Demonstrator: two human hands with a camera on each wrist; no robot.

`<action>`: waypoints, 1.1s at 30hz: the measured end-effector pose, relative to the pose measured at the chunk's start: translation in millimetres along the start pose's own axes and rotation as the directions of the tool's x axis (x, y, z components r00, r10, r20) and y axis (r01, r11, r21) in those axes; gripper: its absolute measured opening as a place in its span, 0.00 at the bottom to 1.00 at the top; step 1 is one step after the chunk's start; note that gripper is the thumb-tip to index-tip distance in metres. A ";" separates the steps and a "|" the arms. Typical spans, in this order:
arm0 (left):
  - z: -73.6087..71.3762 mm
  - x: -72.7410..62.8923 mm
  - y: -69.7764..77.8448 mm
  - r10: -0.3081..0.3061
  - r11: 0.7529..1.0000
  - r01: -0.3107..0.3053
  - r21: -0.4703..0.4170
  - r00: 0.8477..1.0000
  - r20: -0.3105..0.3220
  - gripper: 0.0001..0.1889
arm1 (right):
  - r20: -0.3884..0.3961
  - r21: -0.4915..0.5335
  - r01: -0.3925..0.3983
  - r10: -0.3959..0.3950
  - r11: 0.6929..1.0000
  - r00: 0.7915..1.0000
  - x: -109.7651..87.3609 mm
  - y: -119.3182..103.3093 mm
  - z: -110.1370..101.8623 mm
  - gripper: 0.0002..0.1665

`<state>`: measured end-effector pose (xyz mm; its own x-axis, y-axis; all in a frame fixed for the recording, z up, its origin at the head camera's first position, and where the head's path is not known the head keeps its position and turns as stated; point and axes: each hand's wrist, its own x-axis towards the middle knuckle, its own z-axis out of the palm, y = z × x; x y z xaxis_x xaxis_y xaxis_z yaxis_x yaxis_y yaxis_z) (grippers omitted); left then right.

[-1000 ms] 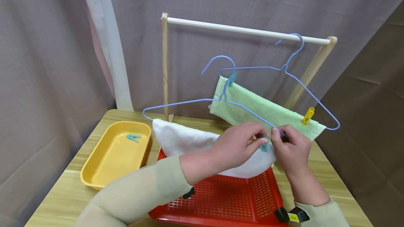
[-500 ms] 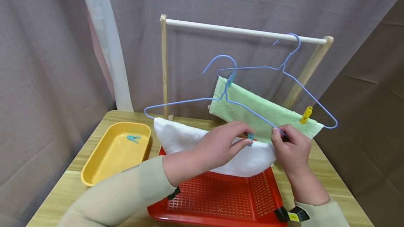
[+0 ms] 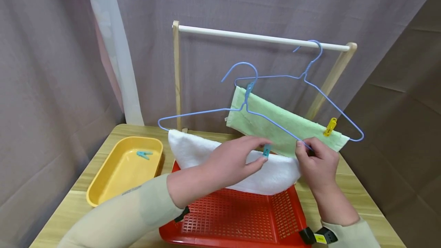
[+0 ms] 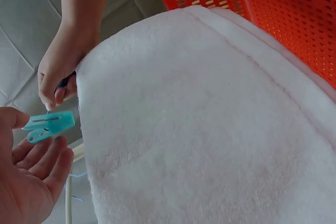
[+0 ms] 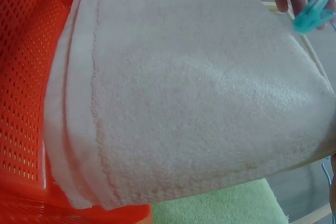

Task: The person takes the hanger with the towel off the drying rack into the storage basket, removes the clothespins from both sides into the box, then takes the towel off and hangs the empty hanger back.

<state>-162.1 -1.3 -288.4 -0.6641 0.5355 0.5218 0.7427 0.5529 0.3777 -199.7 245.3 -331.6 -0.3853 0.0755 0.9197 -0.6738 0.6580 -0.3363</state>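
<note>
Above the red perforated plastic basket [image 3: 231,213], I see the left hand [image 3: 231,162], its grip pinching a teal plastic clothespin [image 3: 267,150] just beside a folded white plush towel [image 3: 275,177] draped over a blue wire hanger [image 3: 246,103]. The right hand's [image 3: 317,163] grip is curled round that hanger's right end. Behind, a pale green towel [image 3: 275,125] hangs from a second blue wire hanger [image 3: 304,75].
</note>
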 end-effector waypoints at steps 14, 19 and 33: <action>-9.1 -8.5 -12.0 0.026 0.997 -0.028 -0.071 0.999 -0.029 0.18 | 0.003 -0.012 0.006 -0.006 1.000 1.000 1.7 -1.9 -1.5 0.10; -12.9 -13.5 -18.0 0.008 0.998 -0.010 -0.063 1.000 -0.023 0.19 | 0.007 -0.008 -0.003 0.003 1.000 1.000 1.5 -2.2 -1.0 0.09; -23.2 -30.2 -33.2 -0.075 0.997 0.073 -0.033 0.997 -0.037 0.19 | 0.008 -0.024 -0.006 0.007 1.000 1.000 3.5 -5.7 -2.2 0.09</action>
<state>-164.8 -50.7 -298.9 -0.7140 0.4690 0.5199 0.6944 0.5692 0.4402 -195.8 243.5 -326.1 -0.3945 0.0742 0.9159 -0.6559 0.6753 -0.3372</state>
